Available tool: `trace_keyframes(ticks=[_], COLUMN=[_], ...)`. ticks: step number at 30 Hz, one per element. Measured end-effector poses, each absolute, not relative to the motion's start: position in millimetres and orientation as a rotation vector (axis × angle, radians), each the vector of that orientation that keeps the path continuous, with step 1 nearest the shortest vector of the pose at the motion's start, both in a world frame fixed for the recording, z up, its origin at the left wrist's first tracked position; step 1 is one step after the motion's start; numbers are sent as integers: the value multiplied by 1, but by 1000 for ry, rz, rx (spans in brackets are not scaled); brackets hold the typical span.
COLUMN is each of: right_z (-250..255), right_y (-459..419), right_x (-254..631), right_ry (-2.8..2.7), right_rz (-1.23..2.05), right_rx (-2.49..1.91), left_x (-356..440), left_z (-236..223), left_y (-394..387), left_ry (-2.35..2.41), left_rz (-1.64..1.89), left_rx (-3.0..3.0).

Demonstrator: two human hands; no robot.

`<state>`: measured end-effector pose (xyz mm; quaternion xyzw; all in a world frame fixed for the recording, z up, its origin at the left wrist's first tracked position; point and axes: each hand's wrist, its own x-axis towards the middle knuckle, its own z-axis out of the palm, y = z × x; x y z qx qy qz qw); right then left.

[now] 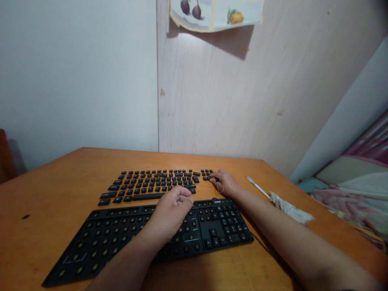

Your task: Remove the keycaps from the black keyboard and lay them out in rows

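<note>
A black keyboard (214,224) lies across the front of the wooden table, most of its left and middle key posts bare, with keys still seated in the number pad (232,220) and arrow cluster (214,238). My left hand (172,208) hovers over its middle, fingers curled together; whatever they might hold is hidden. Behind the keyboard, loose black keycaps (153,182) are laid out in rows, a long spacebar cap (148,197) in front. At the right end of these rows, my right hand (224,184) has its fingertips closed around a dark keycap, partly hidden by the fingers.
To the right lie a thin white-handled brush (257,186) and a crumpled pale cloth (289,208). The keyboard's cable (266,244) runs under my right forearm. A small dark piece (26,217) lies far left on the table (60,182). A wall stands behind.
</note>
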<state>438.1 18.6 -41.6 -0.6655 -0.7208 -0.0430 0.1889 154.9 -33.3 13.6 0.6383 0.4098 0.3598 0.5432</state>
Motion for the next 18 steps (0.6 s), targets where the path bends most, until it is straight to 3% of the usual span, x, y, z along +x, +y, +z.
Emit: trace_keyframes(ticks=[18], right_z=[-44], right_y=[18], right_x=[440], right_ry=[-2034], right_rz=[-91], right_rx=[-1817], left_x=[154], left_z=[10], left_y=[-31], left_ry=[958], left_rz=[829], left_rx=[1527])
